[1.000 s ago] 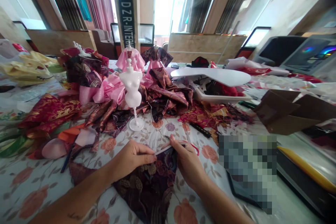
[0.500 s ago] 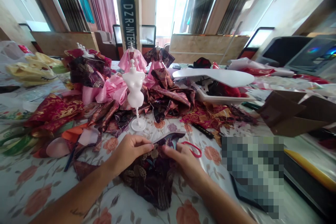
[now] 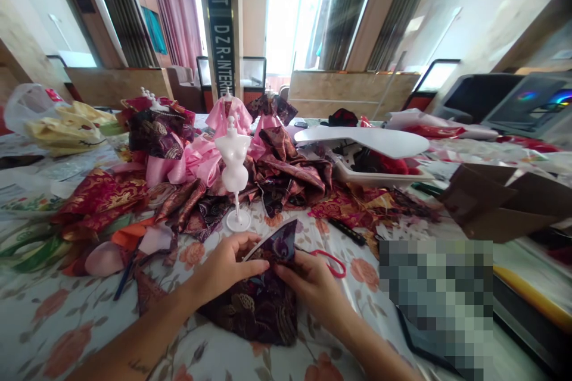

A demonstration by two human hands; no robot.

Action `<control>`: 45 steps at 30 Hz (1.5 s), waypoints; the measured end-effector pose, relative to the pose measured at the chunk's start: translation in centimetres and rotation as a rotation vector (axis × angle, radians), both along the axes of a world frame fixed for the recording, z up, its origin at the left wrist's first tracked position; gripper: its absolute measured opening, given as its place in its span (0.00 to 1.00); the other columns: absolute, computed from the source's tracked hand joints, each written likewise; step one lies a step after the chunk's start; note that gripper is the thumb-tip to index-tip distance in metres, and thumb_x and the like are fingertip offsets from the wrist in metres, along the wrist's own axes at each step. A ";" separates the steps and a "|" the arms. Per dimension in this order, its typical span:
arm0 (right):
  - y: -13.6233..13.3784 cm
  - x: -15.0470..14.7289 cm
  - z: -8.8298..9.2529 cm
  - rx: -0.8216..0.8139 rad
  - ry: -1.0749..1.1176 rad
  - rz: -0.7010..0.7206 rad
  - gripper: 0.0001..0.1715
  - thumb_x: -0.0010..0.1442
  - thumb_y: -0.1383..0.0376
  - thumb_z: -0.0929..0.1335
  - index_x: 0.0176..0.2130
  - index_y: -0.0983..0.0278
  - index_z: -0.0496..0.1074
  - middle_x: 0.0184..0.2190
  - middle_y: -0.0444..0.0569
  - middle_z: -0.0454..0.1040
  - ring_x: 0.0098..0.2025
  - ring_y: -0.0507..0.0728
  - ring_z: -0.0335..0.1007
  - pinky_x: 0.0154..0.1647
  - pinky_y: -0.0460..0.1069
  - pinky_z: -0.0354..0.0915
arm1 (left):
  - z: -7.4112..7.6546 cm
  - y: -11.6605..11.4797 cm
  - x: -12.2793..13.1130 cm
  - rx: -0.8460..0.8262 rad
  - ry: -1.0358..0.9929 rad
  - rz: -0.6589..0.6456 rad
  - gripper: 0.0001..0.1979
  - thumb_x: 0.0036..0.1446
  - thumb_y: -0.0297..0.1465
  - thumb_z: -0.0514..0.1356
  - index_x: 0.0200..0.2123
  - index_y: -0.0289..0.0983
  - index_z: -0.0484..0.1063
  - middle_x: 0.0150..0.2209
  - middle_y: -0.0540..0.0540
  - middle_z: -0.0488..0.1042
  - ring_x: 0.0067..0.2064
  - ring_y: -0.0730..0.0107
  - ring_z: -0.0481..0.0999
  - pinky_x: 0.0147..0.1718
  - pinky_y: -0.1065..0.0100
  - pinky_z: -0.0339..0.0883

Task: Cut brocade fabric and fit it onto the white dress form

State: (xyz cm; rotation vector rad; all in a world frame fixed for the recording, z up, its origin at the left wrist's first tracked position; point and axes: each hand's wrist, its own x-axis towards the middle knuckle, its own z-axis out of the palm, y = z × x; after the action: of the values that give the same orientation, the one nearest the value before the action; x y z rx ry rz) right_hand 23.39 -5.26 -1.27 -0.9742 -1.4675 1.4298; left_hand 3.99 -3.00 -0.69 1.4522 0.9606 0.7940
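Reviewer: Hands, quick. What's held?

Me: My left hand (image 3: 226,268) is narrow, fingers curled in a pinch on the near edge of the dark brocade cloth (image 3: 257,309). My right hand (image 3: 310,286) is narrow too, fingertips pinching the same piece. I can't see my thumbs fully.

Reviewer: Where's the cloth?

Me: Right in front of me, lying on the flowered sheet (image 3: 58,333), one corner standing up between my hands, a pale edge strip (image 3: 268,239) along its top.

Reviewer: Why held like that?

Me: Looks like the two pinches keep the fold taut and that edge up where I can see it.

Reviewer: Room to move?

Me: Some flowered sheet shows around my hands. Orange and pink scraps (image 3: 134,238) sit beyond my left hand, and the white dress form (image 3: 232,158) stands further back. A red loop (image 3: 331,263) lies just beside my right hand, maybe a scissor handle, can't tell. Further right, a blurred patch (image 3: 435,303) hides whatever's there.
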 end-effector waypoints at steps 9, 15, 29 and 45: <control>-1.8 -1.2 -0.4 -0.171 0.000 0.187 0.14 0.46 0.66 0.75 0.36 0.64 0.77 0.31 0.45 0.78 0.32 0.56 0.72 0.34 0.47 0.67 | 1.4 -1.4 0.8 -0.004 -0.201 0.115 0.07 0.50 0.34 0.65 0.31 0.36 0.75 0.29 0.49 0.73 0.31 0.72 0.70 0.32 0.71 0.62; 0.1 1.5 1.5 -0.205 0.168 -0.024 0.14 0.43 0.67 0.77 0.33 0.64 0.76 0.28 0.44 0.78 0.28 0.53 0.73 0.33 0.46 0.68 | 2.3 -1.5 -0.2 0.130 -0.585 0.334 0.07 0.46 0.28 0.63 0.21 0.36 0.66 0.25 0.52 0.68 0.28 0.74 0.64 0.30 0.73 0.59; 0.4 1.0 1.6 -0.055 0.248 -0.182 0.17 0.51 0.56 0.74 0.40 0.62 0.76 0.34 0.50 0.80 0.35 0.58 0.75 0.39 0.52 0.71 | 2.0 -0.3 -0.7 0.097 -0.350 0.530 0.10 0.43 0.36 0.68 0.29 0.37 0.76 0.26 0.51 0.71 0.30 0.73 0.67 0.31 0.72 0.61; 2.6 -1.8 5.4 0.221 0.137 -0.368 0.18 0.52 0.52 0.72 0.34 0.64 0.77 0.29 0.49 0.77 0.30 0.57 0.69 0.31 0.50 0.67 | 5.5 -0.1 -2.3 0.668 -0.090 0.744 0.03 0.54 0.33 0.62 0.30 0.40 0.74 0.31 0.50 0.73 0.36 0.68 0.71 0.37 0.71 0.63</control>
State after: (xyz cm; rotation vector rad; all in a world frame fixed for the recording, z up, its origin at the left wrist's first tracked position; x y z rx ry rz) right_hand 21.55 -2.65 4.10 -0.9303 -1.2391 1.0254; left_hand 1.70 -3.06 4.85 1.5826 1.2487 1.8437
